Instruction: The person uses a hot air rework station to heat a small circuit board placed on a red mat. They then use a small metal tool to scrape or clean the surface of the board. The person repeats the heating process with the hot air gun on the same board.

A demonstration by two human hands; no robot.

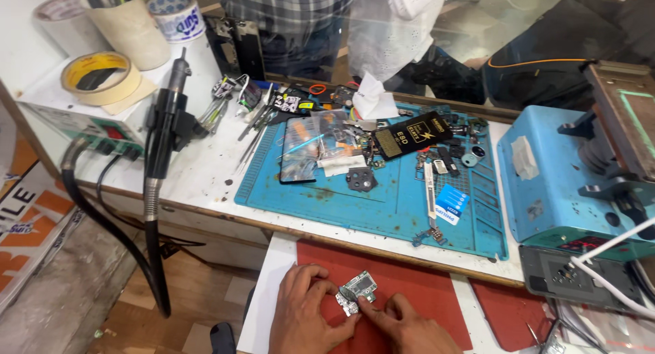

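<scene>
I see a small circuit board [357, 292], silvery metal shields over green, lying flat but skewed on the red mat [423, 292]. It sits near the mat's left edge, well back from the far edge. A short flex strip hangs off its lower left end. My left hand [305, 313] and right hand [402, 325] pinch it from either side with their fingertips.

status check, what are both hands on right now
Left hand and right hand both pinching a small circuit board, fingers on its edges. Board sits low over the red mat. Nothing in the way.
</scene>
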